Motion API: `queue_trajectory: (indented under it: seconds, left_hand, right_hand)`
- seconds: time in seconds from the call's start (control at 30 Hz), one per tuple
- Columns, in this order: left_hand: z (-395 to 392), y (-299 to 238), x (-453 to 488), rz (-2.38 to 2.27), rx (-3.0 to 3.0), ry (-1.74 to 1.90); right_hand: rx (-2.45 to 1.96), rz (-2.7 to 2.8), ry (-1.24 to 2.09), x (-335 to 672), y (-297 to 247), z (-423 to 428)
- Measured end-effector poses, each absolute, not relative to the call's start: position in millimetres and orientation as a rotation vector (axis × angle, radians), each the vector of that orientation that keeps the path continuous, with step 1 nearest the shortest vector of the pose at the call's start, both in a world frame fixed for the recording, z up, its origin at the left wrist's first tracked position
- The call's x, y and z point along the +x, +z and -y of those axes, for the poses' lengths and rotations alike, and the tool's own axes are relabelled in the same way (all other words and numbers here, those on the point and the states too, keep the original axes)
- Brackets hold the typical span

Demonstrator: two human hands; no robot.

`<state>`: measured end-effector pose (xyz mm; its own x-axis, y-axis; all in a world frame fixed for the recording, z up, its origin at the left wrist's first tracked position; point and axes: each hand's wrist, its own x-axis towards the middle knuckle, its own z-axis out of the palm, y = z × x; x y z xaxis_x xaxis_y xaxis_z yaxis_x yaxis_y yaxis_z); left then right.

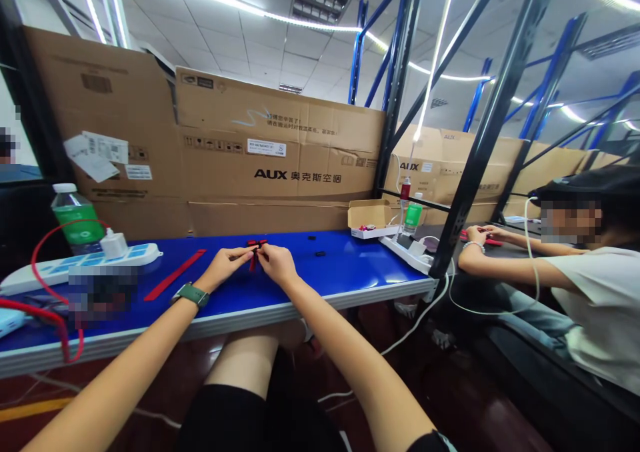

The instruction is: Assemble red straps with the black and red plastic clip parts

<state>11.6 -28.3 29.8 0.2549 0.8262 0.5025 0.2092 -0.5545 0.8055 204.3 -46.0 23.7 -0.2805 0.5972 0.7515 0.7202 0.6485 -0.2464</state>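
Observation:
My left hand (227,267) and my right hand (277,265) meet above the blue tabletop (340,265), their fingertips pinching a small red and black part (255,251). A short red piece hangs from it, and my fingers hide much of it. To the left of my left hand lies a long red strap (175,275). Several small black rings (316,245) sit to the right of my right hand. A watch with a green band (191,295) circles my left wrist.
An open cardboard box (373,219) holds small items at the table's back right. A white power strip (405,252) lies beside it. On the left are a green-labelled bottle (73,215), a blue-and-white power strip (75,270) and red cable (45,265). A co-worker (565,272) sits at the right.

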Motion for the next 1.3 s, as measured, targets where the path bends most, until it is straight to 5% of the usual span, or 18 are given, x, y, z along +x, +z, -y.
queue_trajectory:
  seconds: [0.27, 0.77, 1.0, 1.3]
  left_hand:
    - [29, 29, 12, -0.881, 1.683, 1.345]
    - [21, 22, 6, -1.028, 2.127, 1.414]
    - [34, 30, 10, -1.160, 2.432, 1.407]
    - [26, 26, 10, -1.071, 2.305, 1.485]
  right_hand:
    - [-1.063, 1.901, -0.116, 205, 29, 51]
    - [-0.811, 1.949, 0.268, 205, 25, 42]
    - [-0.808, 1.786, 0.836, 194, 15, 34]
    - [-0.734, 1.773, 0.690, 200, 10, 23]
